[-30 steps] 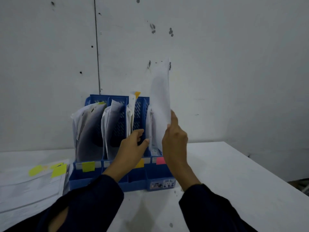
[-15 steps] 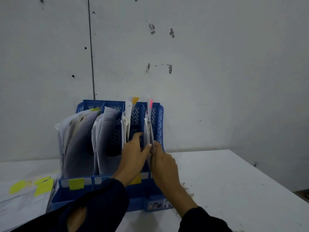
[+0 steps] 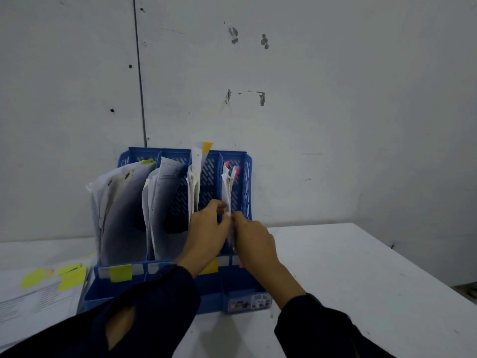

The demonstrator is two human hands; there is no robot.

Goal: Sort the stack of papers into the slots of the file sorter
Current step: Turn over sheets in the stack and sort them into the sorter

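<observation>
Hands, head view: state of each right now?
Left hand: fingers curled at the papers in the rightmost slot; a firm grip cannot be told.
Right hand: pinching those same papers.

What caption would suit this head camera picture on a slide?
Both hands, left hand and right hand, settle pink-tagged papers into the rightmost slot of a blue file sorter.
</observation>
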